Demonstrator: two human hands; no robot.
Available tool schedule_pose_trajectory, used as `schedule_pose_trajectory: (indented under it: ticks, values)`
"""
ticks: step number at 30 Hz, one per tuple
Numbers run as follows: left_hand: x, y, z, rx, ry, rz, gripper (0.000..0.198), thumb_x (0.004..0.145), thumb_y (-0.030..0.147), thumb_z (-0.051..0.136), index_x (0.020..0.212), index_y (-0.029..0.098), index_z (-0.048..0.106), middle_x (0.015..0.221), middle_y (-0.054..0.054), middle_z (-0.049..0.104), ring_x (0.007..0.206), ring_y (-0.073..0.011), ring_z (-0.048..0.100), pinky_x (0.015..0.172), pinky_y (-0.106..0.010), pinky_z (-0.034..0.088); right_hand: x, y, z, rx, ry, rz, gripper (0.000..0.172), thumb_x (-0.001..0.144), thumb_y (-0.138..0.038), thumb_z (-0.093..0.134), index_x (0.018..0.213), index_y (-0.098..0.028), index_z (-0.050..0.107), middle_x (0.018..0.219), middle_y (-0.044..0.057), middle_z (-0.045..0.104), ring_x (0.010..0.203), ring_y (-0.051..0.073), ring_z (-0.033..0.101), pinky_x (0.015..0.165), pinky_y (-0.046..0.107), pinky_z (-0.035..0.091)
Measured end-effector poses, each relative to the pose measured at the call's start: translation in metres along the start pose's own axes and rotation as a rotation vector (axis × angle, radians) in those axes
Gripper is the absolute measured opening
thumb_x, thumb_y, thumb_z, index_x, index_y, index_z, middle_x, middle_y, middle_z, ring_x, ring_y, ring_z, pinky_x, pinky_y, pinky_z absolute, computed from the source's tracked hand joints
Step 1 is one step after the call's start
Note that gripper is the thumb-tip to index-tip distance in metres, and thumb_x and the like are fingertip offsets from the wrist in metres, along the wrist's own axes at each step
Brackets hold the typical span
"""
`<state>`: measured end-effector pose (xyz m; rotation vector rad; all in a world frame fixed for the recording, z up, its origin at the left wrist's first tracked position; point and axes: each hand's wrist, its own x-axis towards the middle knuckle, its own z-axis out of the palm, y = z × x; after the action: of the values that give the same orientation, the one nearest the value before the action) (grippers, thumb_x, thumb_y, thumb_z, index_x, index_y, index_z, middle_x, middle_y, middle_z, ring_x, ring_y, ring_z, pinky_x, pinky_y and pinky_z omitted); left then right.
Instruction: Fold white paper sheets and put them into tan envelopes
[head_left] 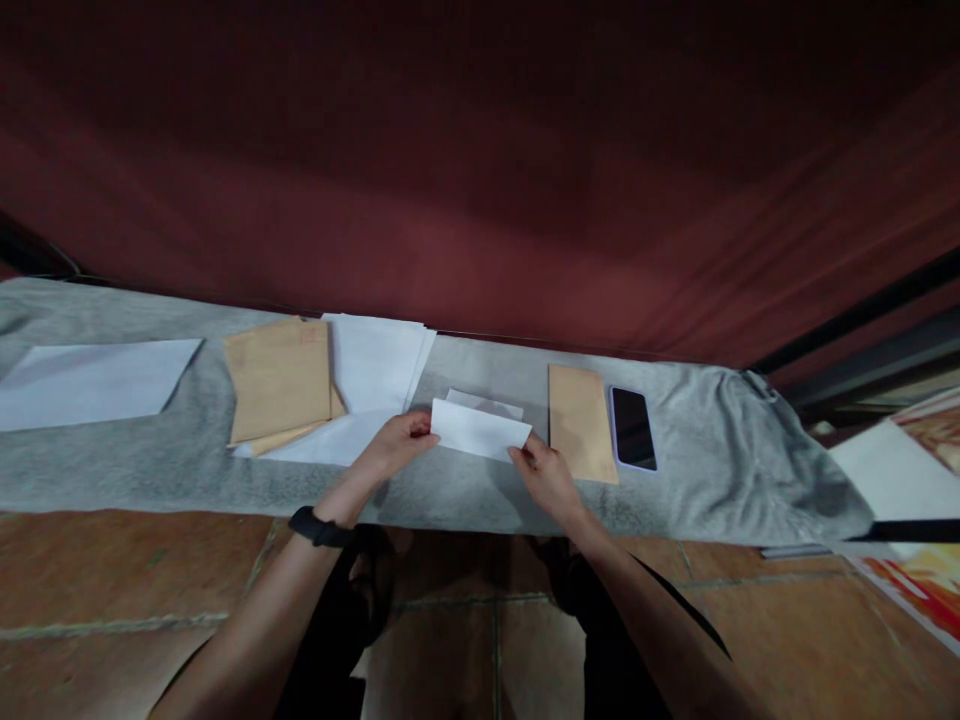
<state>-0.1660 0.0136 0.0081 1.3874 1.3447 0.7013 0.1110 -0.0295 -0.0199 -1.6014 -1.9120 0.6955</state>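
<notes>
Dark red backdrop (480,200) fills the top of the view, brown tiled floor (105,600) at the bottom by my feet. Between them: long surface under a grey cloth (457,505), wrinkled at the right end. White sheet (97,382) flat at far left. Next in from it, paper stack (375,365), fanned a bit, partly under the envelope pile (277,385). Those are brown, overlapping at angles, top one with a small red print near its upper right corner. Lying flat; can't tell whether they contain anything. One more brown envelope (581,425) sits alone to the right, near my right hand (547,475); contents can't be seen either. Folded paper (476,428) is up front, between the pile and the lone envelope, raised in both hands, a second flap showing behind the front panel. Left hand (396,443) pinches its left end, thumb in front. Right hand pinches the lower right corner, fingers curled behind. Phone (634,430), screen dark, just right of the lone envelope. Black wristband (321,527) on my left wrist.
</notes>
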Motion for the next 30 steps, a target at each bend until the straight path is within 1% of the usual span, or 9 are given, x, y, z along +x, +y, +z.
schedule_pose_trajectory:
  ticks: [4,9,12,14,18,20,22,25,30]
  values:
    - [0.005,-0.006,0.005,0.082,0.03,0.006,0.025,0.069,0.037,0.064,0.088,0.02,0.065,0.077,-0.001,0.074,0.074,-0.021,0.068,0.067,-0.03,0.048,0.001,-0.003,0.003,-0.031,0.023,0.059,0.027,0.099,-0.032,0.053,0.124,-0.024,0.062,0.097,0.004,0.078,0.086,0.023,0.075,0.074,0.03,0.057]
    - [0.006,-0.006,0.011,0.289,0.114,-0.008,0.024,0.074,0.033,0.062,0.096,0.023,0.063,0.071,0.002,0.07,0.068,-0.0206,0.067,0.064,-0.03,0.045,0.001,-0.007,0.004,-0.117,0.056,0.103,0.056,0.098,-0.029,0.055,0.151,-0.021,0.04,0.102,0.005,0.078,0.088,0.025,0.076,0.075,0.032,0.057]
    - [0.004,0.0,0.014,0.373,0.15,-0.016,0.029,0.077,0.03,0.063,0.105,0.023,0.062,0.07,0.003,0.07,0.068,-0.0209,0.067,0.065,-0.03,0.044,0.001,-0.007,0.007,-0.155,0.07,0.112,0.064,0.098,-0.029,0.054,0.157,-0.018,0.032,0.106,0.008,0.078,0.09,0.026,0.075,0.077,0.033,0.057]
    - [0.003,0.004,0.015,0.409,0.157,-0.019,0.027,0.078,0.028,0.063,0.105,0.024,0.063,0.069,0.004,0.07,0.067,-0.0205,0.067,0.065,-0.03,0.044,0.001,-0.007,0.008,-0.175,0.076,0.112,0.065,0.098,-0.029,0.053,0.157,-0.017,0.032,0.107,0.009,0.077,0.091,0.026,0.075,0.079,0.033,0.057]
    - [0.001,0.008,0.016,0.467,0.143,-0.005,0.009,0.08,0.025,0.062,0.089,0.024,0.062,0.066,0.004,0.068,0.065,-0.0186,0.064,0.063,-0.028,0.041,0.002,-0.008,0.008,-0.194,0.068,0.096,0.058,0.097,-0.029,0.053,0.153,-0.017,0.039,0.105,0.009,0.077,0.091,0.025,0.075,0.08,0.032,0.056]
    - [0.001,0.009,0.017,0.496,0.137,0.01,0.001,0.082,0.024,0.061,0.082,0.024,0.06,0.068,0.004,0.068,0.067,-0.0178,0.064,0.064,-0.028,0.042,0.002,-0.009,0.007,-0.198,0.048,0.1,0.048,0.098,-0.027,0.053,0.144,-0.019,0.048,0.102,0.007,0.078,0.088,0.024,0.075,0.077,0.03,0.055]
    - [0.001,0.01,0.019,0.557,0.148,0.014,0.002,0.085,0.023,0.06,0.082,0.024,0.06,0.074,0.002,0.07,0.073,-0.0178,0.066,0.066,-0.027,0.044,0.003,-0.009,0.005,-0.212,0.019,0.112,0.033,0.098,-0.027,0.052,0.131,-0.021,0.057,0.097,0.005,0.078,0.085,0.022,0.074,0.073,0.028,0.053]
    - [0.0,0.015,0.023,0.721,0.15,-0.015,0.007,0.089,0.023,0.06,0.095,0.022,0.064,0.087,-0.002,0.074,0.082,-0.02,0.069,0.072,-0.029,0.047,0.003,-0.011,0.004,-0.264,-0.005,0.119,0.019,0.099,-0.028,0.052,0.114,-0.022,0.063,0.092,0.003,0.077,0.082,0.021,0.074,0.07,0.026,0.05]
    - [-0.008,0.022,0.034,0.946,0.166,0.007,0.035,0.095,0.024,0.056,0.13,0.018,0.057,0.111,-0.011,0.074,0.1,-0.0247,0.071,0.084,-0.032,0.052,0.002,-0.012,0.003,-0.361,0.005,0.093,0.018,0.099,-0.029,0.051,0.11,-0.021,0.064,0.094,0.004,0.077,0.079,0.02,0.073,0.071,0.027,0.048]
